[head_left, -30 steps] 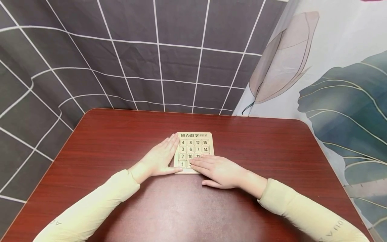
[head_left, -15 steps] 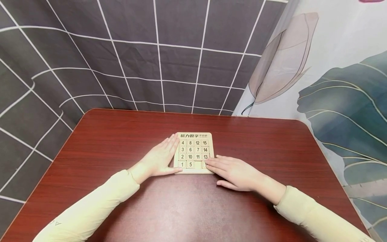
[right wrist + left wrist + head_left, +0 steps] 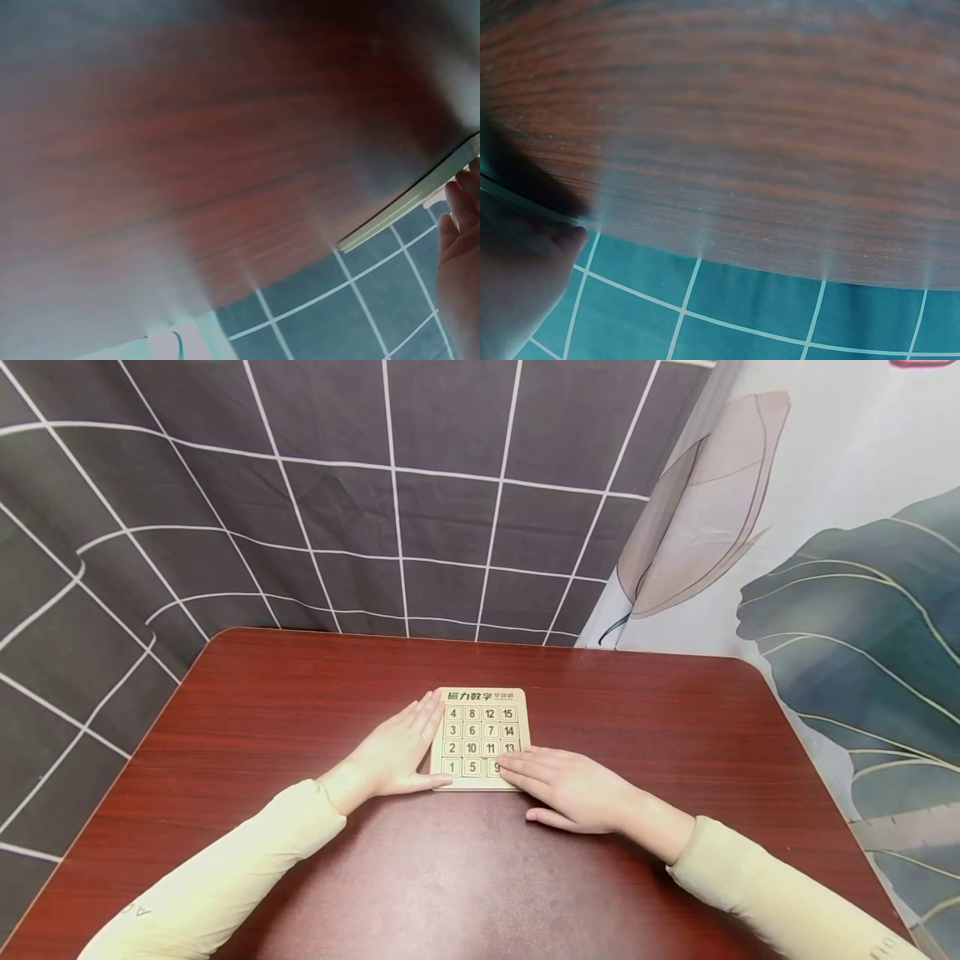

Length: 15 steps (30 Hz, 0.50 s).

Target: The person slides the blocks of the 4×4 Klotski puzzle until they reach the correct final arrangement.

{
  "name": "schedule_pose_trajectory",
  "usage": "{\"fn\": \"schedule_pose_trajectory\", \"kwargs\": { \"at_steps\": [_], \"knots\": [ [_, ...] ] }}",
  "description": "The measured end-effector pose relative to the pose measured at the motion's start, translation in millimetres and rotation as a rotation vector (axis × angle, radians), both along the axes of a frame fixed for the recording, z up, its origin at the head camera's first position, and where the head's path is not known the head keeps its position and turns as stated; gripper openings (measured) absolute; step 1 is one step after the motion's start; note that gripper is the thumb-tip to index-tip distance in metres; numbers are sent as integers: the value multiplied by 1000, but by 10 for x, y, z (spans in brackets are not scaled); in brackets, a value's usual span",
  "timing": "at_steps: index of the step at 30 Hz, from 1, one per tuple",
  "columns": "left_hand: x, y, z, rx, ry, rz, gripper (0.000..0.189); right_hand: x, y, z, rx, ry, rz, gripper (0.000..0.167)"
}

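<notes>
A pale wooden number slide puzzle (image 3: pixel 480 697) lies flat on the table, its numbered tiles in rows. Along its left edge rest the straight fingers of my left hand (image 3: pixel 397 748), the thumb lying over the lower left corner. My right hand (image 3: pixel 573 787) reaches in from the right, and its straight fingertips press on the 9 tile (image 3: pixel 495 768) in the bottom row. Those fingers partly cover the 13 tile and hide the lower right corner. The right wrist view shows the board's edge (image 3: pixel 405 202) beside the fingers; the left wrist view catches only part of the left hand (image 3: pixel 525 274).
The dark red wood-grain table (image 3: pixel 337 668) extends around the puzzle on all sides. Behind it hangs a grey curtain (image 3: pixel 322 502) with a white grid. A white curtain with leaf prints (image 3: pixel 840 610) borders the right side.
My right hand first drew back to the right, uncovering the tiles and a gap in the bottom row. Now it has come slightly left, and the 9 tile has slid left. The left hand stays put.
</notes>
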<state>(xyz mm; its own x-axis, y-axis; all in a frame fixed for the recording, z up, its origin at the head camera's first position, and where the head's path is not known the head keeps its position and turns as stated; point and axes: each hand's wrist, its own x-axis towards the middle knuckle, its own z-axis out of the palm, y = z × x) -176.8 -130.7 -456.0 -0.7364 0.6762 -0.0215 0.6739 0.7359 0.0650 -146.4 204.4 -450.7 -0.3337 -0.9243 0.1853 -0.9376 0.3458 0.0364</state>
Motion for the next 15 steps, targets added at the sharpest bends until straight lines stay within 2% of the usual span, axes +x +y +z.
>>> {"fn": "schedule_pose_trajectory", "kwargs": {
  "at_steps": [9,15],
  "knots": [
    [6,4,15,10,4,-3,111,-31,-77,78,20,-10,2,64],
    [8,4,16,4,9,-4,111,-127,14,72,24,-33,-43,63]
  ]
}}
